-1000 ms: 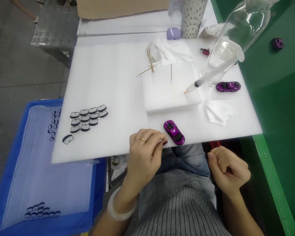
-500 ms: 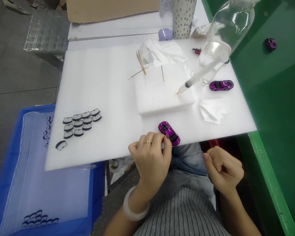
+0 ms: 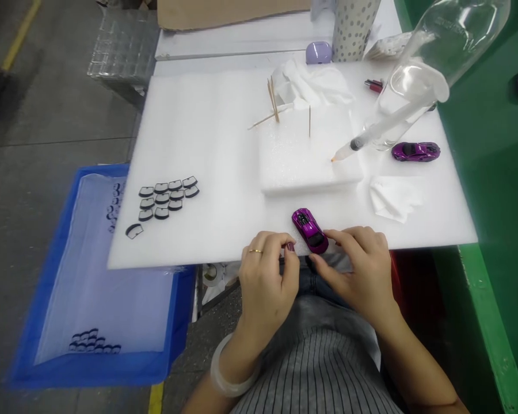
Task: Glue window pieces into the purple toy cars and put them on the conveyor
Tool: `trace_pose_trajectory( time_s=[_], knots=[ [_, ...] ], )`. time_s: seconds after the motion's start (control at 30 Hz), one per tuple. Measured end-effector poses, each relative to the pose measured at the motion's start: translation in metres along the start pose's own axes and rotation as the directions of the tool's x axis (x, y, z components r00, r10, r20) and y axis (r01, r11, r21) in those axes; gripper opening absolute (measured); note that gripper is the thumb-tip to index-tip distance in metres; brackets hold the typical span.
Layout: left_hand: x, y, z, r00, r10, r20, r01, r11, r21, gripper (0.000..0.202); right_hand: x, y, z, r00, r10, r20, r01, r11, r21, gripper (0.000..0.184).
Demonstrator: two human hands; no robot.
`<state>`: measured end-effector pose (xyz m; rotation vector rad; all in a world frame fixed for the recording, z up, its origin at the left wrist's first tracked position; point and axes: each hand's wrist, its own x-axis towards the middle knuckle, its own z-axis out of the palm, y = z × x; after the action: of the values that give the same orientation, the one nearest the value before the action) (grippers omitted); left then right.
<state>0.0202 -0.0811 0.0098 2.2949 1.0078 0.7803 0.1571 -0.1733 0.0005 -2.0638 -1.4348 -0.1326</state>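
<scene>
A shiny purple toy car [image 3: 309, 230] lies at an angle near the front edge of the white foam sheet. My right hand [image 3: 362, 270] is at its rear end, forefinger against the right side and thumb at the back corner. Just left of the car, my left hand [image 3: 270, 270] is closed, thumb and forefinger drawn together; whatever they may hold is too small to make out. Small clear window pieces with black edges [image 3: 162, 198] lie in rows on the left of the sheet. Beyond the car, a syringe [image 3: 384, 126] leans with its orange tip on a foam block [image 3: 302, 167].
Toothpicks [image 3: 273, 100] stick in the block, with crumpled tissue [image 3: 313, 83] behind. A glass bottle [image 3: 453, 40], another purple car [image 3: 415, 152] and a folded tissue [image 3: 395, 198] are on the right. A blue crate [image 3: 179, 322] stands below left.
My right hand has come in from the right, off the table edge, to the toy car. My left hand has drawn slightly away from the car. The view has shifted.
</scene>
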Motion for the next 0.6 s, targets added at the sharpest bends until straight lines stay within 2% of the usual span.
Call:
trace_pose_trajectory(
  time_s=[0.07,0.13,0.2,0.27,0.33,0.43,0.47,0.5,0.53,0.6],
  knots=[
    [-0.001,0.001,-0.002,0.999,-0.034,-0.015,0.033,0.997,-0.067,0.014,-0.002,-0.001,0.004,1.000,0.007,-0.010,-0.007,1.000,0.011,0.027],
    [-0.002,0.003,-0.010,0.994,-0.101,0.052,0.112,0.955,-0.273,0.018,-0.005,0.000,0.004,1.000,0.011,-0.016,-0.010,1.000,0.023,0.027],
    [-0.003,0.006,-0.021,0.969,-0.136,0.208,0.233,0.786,-0.572,0.025,-0.006,0.001,0.004,1.000,0.014,-0.013,-0.014,0.999,0.036,0.026],
    [-0.003,0.010,-0.032,0.943,-0.114,0.312,0.317,0.589,-0.743,0.029,-0.006,0.001,0.003,1.000,0.021,-0.015,-0.020,0.998,0.058,0.028],
    [-0.002,0.015,-0.038,0.936,-0.085,0.341,0.335,0.514,-0.790,0.031,-0.003,-0.003,0.002,0.999,0.014,-0.037,-0.011,0.997,0.080,0.032],
    [-0.001,0.019,-0.041,0.930,0.036,0.366,0.307,0.472,-0.826,0.035,0.001,-0.013,0.004,0.997,-0.018,-0.069,0.026,0.993,0.117,0.026],
    [0.000,0.018,-0.040,0.929,0.076,0.361,0.277,0.501,-0.820,0.036,0.003,-0.016,0.005,0.997,-0.016,-0.072,0.026,0.991,0.131,0.020],
    [0.000,0.018,-0.039,0.934,0.088,0.345,0.232,0.584,-0.778,0.036,0.003,-0.018,0.006,0.997,-0.004,-0.073,0.015,0.988,0.151,0.015],
    [0.001,0.016,-0.036,0.948,0.072,0.309,0.169,0.709,-0.685,0.034,0.003,-0.020,0.007,0.997,0.016,-0.071,-0.003,0.985,0.172,0.012],
    [0.002,0.013,-0.028,0.978,0.017,0.209,0.062,0.929,-0.366,0.027,0.002,-0.020,0.009,0.997,0.049,-0.057,-0.037,0.980,0.197,0.014]
  ],
)
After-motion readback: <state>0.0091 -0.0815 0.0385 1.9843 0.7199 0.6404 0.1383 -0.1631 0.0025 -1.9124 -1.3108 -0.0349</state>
